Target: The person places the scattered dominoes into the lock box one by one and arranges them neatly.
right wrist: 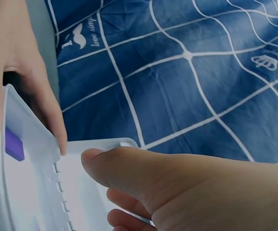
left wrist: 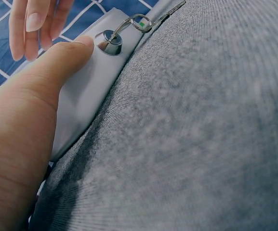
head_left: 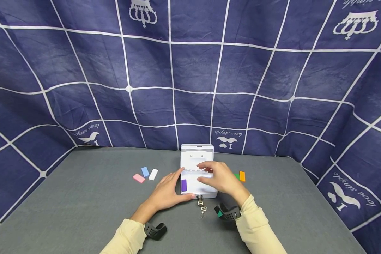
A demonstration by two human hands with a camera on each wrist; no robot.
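A small white cash box stands on the table with its lid raised at the back. Inside, at the left, lies a purple block. My left hand grips the box's left front corner: the thumb lies along the front beside the lock, the fingers outside the left wall. From the lock hang a ring and keys. Over the right part of the box hovers my right hand, its thumb and curved fingers apart with nothing between them.
Left of the box lie a pink block, a blue block and a white block. To its right are an orange block and a green block, partly hidden by my right hand. A blue checked cloth hangs behind the grey table.
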